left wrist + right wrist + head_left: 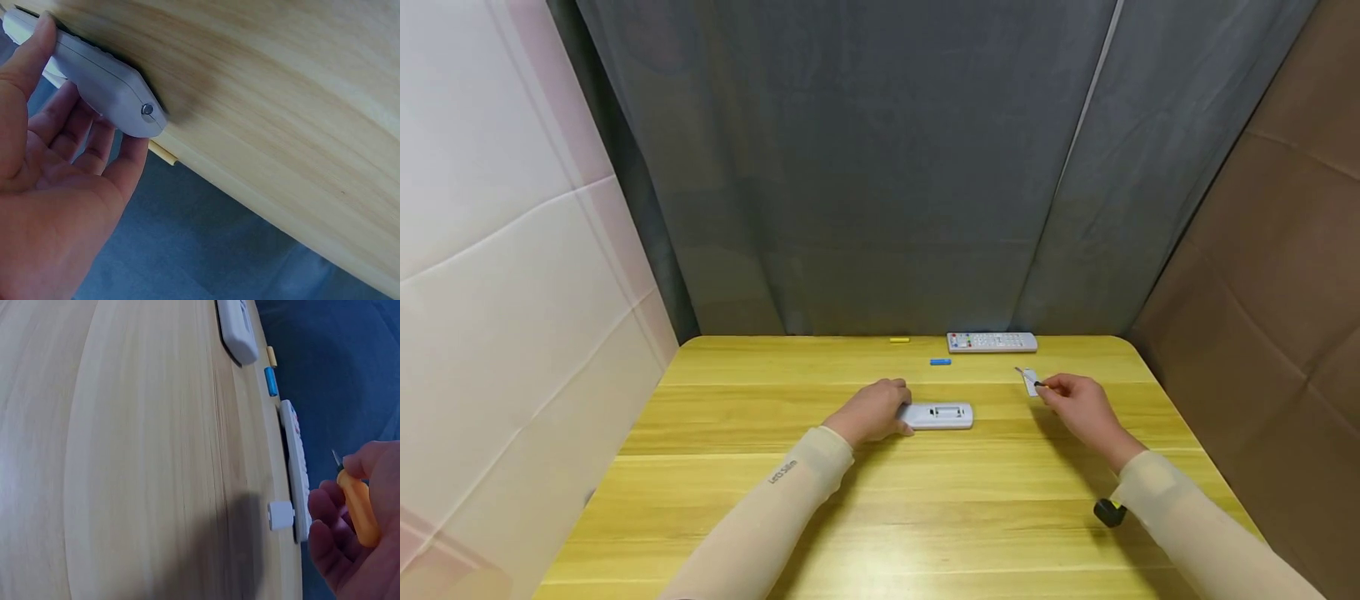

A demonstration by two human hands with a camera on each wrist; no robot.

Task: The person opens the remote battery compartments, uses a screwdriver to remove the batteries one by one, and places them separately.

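A white remote [937, 415] lies face down at mid table, its battery bay open. My left hand [887, 410] grips its left end, thumb on one side and fingers on the other; the left wrist view shows that remote [106, 84] with a small screw in its end. My right hand [1054, 390] pinches a small screwdriver [357, 506] with an orange handle, its tip up. A small white battery cover [1030, 381] lies on the table just left of those fingers, also visible as the white cover [280, 515] in the right wrist view.
A second white remote [992, 342] with coloured buttons lies at the table's far edge. A blue battery [940, 362] and a yellow battery [898, 340] lie near it. A grey curtain hangs behind the yellow wooden table [925, 517]; walls stand close on both sides.
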